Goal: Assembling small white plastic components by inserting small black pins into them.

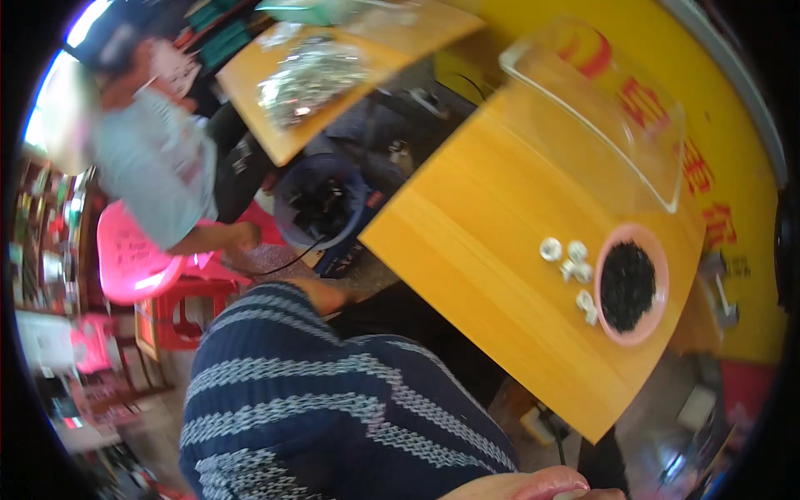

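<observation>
A bare part of my left arm or hand shows beyond the dark blue, white-patterned sleeve. Its fingers cannot be made out, nor whether they hold anything. My right hand is not in view. On the wooden table to the right stands a pink bowl, filled with small black pieces. Several small white round parts lie loose beside the bowl, apart from my left arm.
A clear plastic bin sits at the table's far side by a yellow wall. Left, a person sits on a pink chair. A blue bucket of dark pieces stands between us; shiny packets cover another table. A black cable runs near the bucket.
</observation>
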The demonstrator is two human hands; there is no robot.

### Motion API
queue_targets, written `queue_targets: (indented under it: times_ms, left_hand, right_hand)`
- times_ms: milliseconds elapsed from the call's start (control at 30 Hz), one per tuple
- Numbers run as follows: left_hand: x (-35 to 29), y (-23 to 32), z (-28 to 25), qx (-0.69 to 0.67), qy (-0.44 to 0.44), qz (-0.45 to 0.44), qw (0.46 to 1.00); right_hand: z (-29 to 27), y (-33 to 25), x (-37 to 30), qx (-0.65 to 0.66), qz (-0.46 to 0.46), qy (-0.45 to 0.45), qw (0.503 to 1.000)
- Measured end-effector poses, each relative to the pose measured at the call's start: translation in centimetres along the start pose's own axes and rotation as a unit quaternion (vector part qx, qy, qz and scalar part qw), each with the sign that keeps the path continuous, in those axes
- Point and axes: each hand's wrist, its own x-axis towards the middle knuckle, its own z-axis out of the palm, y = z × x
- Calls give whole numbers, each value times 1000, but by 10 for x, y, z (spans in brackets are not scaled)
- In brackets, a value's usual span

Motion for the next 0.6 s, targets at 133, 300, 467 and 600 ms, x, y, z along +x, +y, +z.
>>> queue_targets:
  times_ms: [133,300,467,600]
  left_hand:
    - [-25,-52,22,16,59,-13,998]
    - [-154,43,-10,-65,71,32,995]
    - [-191,83,17,229,168,161,945]
    - [-160,96,26,298,141,114,937]
  right_hand:
    - [9,-52,20,-29,-85,11,996]
    - [-1,-136,36,-40,-156,49,986]
    - [1,-203,71,-39,-233,70,969]
    - [-1,-261,111,-30,-304,77,949]
